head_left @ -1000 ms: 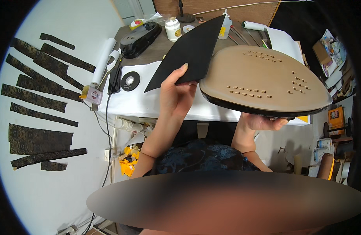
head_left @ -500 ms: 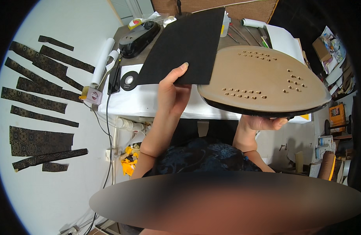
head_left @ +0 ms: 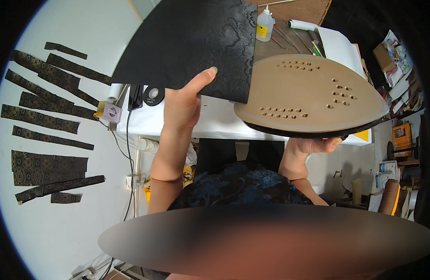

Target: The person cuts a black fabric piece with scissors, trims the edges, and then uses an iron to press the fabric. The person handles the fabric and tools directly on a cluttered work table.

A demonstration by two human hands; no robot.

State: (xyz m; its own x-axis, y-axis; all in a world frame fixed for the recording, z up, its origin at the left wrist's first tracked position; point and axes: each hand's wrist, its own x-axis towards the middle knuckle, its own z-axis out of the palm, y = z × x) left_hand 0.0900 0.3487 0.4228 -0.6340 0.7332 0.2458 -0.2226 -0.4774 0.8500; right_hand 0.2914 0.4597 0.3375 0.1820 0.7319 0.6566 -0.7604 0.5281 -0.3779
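My left hand (head_left: 189,98) is closed on the lower edge of a large black sheet (head_left: 191,46), thumb on its upper face. The sheet has a curved far-left edge and a raised wavy pattern toward its right side; whether it is leather or cloth I cannot tell. What looks like a clothes iron (head_left: 308,98) is in my right hand (head_left: 313,145), its beige soleplate, with groups of small holes, turned up. My right fingers grip it from beneath and are partly hidden. The sheet's right edge meets or overlaps the soleplate's wide left end.
A white-covered table (head_left: 215,123) lies beyond my hands. On it are a squeeze bottle (head_left: 265,25), a black disc (head_left: 153,95), a paper roll (head_left: 301,25) and several slim tools (head_left: 282,37). Dark patterned strips (head_left: 49,170) hang on the left wall. A cable (head_left: 129,149) runs down beside the table.
My left hand has moved left, and the black sheet spreads further left and up, its raised pattern now showing and a black glossy object covered. The iron has shifted slightly left.
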